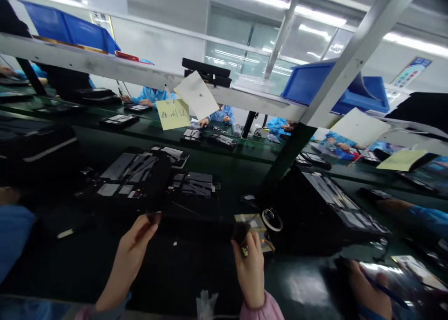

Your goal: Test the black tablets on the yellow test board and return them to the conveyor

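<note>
Near the middle of the bench, my left hand (135, 245) pinches a dark edge between thumb and fingers. My right hand (251, 264), in a pink sleeve, grips a dark corner (241, 232) in the same way. Between the hands seems to run one dark flat panel, but it blends into the dark bench top and its outline and kind cannot be told. Just behind my right hand lie yellow-edged flat parts (257, 222) and a roll of tape (272, 219). A small white scrap (175, 243) lies between my hands.
Opened tablet-like devices (131, 170) lie stacked behind my left hand, with another stack (343, 198) at right. A slanted post (290, 147) and overhead shelf (140, 73) stand ahead. A co-worker's hand (371, 287) with a pen is at right, a blue sleeve (16, 236) at left.
</note>
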